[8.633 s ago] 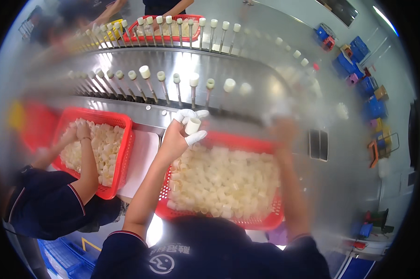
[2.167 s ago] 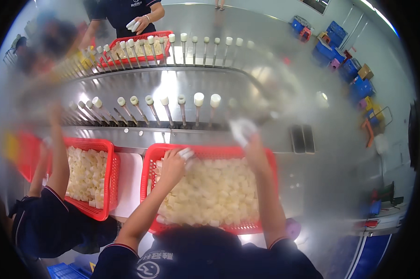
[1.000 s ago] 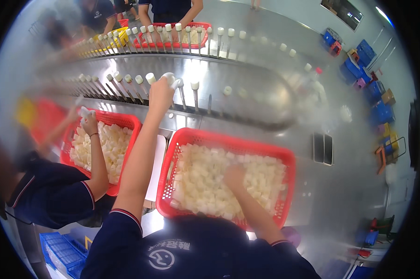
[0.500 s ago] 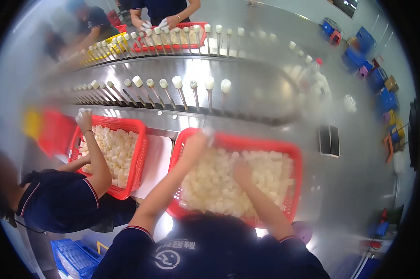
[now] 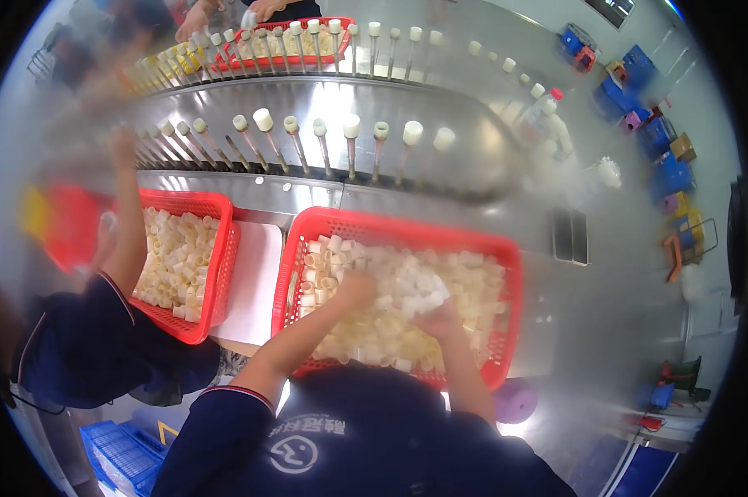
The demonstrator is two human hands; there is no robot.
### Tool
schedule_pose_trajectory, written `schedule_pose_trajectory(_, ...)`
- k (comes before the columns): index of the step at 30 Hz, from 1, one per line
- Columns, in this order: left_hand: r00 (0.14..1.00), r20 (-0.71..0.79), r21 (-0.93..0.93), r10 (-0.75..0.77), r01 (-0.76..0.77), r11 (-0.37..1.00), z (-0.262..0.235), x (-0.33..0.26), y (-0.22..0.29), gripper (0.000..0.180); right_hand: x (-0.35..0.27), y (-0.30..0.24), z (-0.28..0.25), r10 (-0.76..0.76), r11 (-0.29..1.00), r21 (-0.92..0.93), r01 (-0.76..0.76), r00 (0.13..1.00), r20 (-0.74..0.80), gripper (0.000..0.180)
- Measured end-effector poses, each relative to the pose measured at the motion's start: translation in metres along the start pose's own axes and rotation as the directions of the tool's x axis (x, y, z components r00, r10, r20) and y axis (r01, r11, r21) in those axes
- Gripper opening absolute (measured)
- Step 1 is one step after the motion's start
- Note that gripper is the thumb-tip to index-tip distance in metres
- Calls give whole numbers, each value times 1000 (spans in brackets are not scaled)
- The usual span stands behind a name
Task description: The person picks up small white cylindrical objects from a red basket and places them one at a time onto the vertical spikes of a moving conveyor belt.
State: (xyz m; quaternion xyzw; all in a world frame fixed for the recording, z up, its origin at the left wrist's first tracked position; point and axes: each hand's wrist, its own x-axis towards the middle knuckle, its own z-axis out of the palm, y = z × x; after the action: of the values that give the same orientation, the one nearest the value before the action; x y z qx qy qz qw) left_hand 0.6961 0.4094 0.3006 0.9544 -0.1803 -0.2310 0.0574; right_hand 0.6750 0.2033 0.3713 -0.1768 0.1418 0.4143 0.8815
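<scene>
Both my hands are over a red basket (image 5: 407, 224) heaped with short, pale, hollow cylinders (image 5: 332, 258). My left hand (image 5: 362, 290) is low over the left-middle of the heap, its fingers blurred among the white pieces. Just to its right, my right hand (image 5: 437, 313) touches or hovers over the heap, with white coverings on the fingertips. Haze and blur hide whether either hand grips a piece. Beyond the basket stands a row of upright metal rods (image 5: 351, 153), many topped with a white cylinder.
A co-worker's arm (image 5: 125, 215) reaches past a second red basket (image 5: 225, 273) on the left. Between the baskets lies a white sheet (image 5: 254, 282). Across the metal table, another person works at a red basket (image 5: 341, 41). Two dark flat rectangular items (image 5: 570, 235) lie at right.
My left hand has come back from the basket's far rim down into the heap, nearer my right hand. The co-worker's arm on the left has shifted toward the rods. The whole view has shifted slightly.
</scene>
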Motion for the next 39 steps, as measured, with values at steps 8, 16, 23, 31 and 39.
schedule_pose_trajectory(8, 979, -199, -662, 53, -174, 729, -18, -33, -7, 29, 0, 5, 4, -86, 960, 270, 73, 996, 36, 43)
schedule_pose_trajectory(16, 919, -371, -569, 136, -341, 748, -11, -41, 3, 36, 0, 9, 25, -273, 961, 45, 273, 962, -10, 37)
schedule_pose_trajectory(23, 983, -174, -280, 59, -107, 954, 25, -29, 26, 34, 7, 9, 5, -275, 929, 303, 214, 945, 175, 26)
schedule_pose_trajectory(31, 995, -81, -997, -52, -82, -8, -36, -79, 2, 37, 3, 4, 22, -184, 972, 139, 190, 981, -58, 28)
schedule_pose_trajectory(39, 977, -210, -977, -31, -211, -15, -89, -106, 4, 33, 0, 15, 55, -361, 853, -391, 345, 932, 36, 27)
